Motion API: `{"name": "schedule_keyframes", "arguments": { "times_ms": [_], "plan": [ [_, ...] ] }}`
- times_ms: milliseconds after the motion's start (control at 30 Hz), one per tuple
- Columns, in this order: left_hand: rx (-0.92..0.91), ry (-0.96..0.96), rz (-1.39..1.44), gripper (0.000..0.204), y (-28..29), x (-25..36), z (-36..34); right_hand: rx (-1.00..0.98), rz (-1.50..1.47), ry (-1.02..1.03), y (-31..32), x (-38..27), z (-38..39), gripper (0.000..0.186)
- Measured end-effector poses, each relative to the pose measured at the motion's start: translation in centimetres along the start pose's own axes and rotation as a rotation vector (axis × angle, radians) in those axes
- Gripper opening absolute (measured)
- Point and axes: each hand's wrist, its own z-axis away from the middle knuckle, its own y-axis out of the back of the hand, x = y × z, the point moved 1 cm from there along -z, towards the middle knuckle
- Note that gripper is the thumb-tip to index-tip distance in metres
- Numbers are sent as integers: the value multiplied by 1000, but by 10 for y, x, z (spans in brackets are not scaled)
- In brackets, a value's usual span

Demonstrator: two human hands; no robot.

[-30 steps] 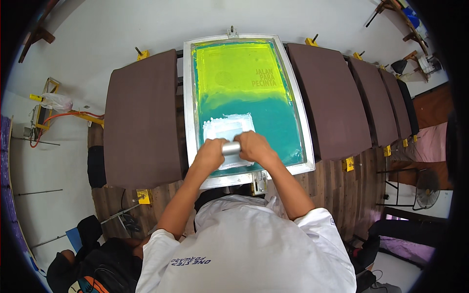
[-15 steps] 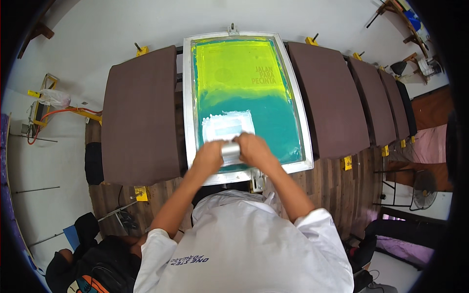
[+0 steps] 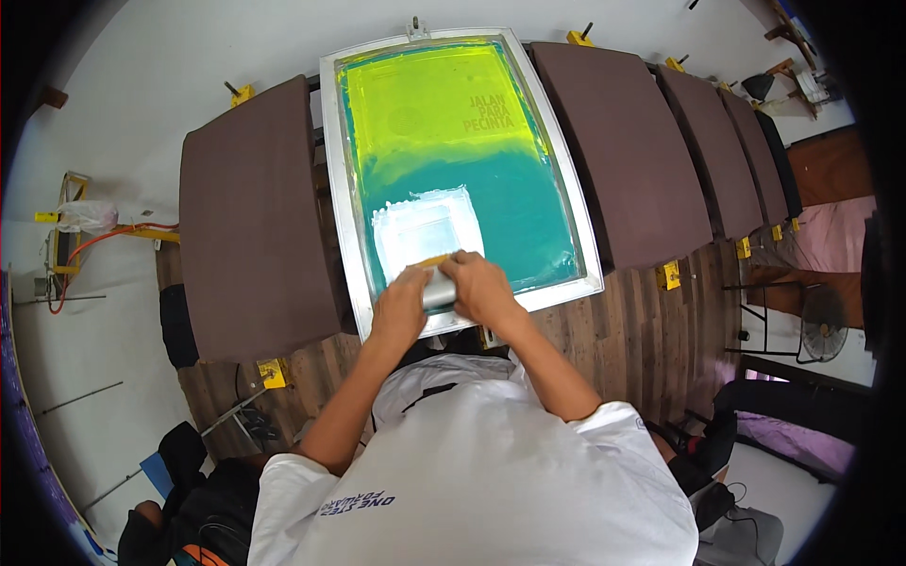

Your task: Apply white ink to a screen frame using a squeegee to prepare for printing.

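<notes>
My left hand [image 3: 400, 302] and my right hand [image 3: 483, 286] are both closed round a screen-printing squeegee [image 3: 440, 291] with a silver handle and a yellowish strip along its far side. The squeegee is at the near end of a metal-framed printing screen [image 3: 425, 41]. Just beyond it, a patch of white ink [image 3: 462, 209] surrounds a paler rectangle on the mesh. The mesh is yellow-green at the far end and teal [image 3: 528, 217] at the near end, with small lettering at the upper right. My fingers partly cover the squeegee, and its lower edge is hidden.
Dark brown padded boards flank the screen, one at left [image 3: 250, 226] and several at right [image 3: 623, 160], with yellow clamps [image 3: 272, 374] at their ends. A red hose [image 3: 94, 241] runs at far left. A fan [image 3: 823, 325] stands at right above the wooden floor.
The squeegee and both hands have moved slightly toward me across the screen, and the handle looks more tilted, with its yellowish strip now showing. The whole view has shifted and turned a little.
</notes>
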Motion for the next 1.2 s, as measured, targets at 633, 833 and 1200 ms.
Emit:
{"name": "schedule_keyframes", "arguments": {
  "times_ms": [633, 833, 1200],
  "plan": [
    [-33, -38, -24, 54, -1, 16, 37, -90, -344, -543, -23, 67, 142, 62],
    [-81, 12, 18, 50, -3, 8, 29, -102, -1196, -759, -51, 58, 153, 43],
    [-11, -41, -9, 46, -1, 12, 27, -7, -1253, -743, -65, 59, 150, 33]
  ]
}}
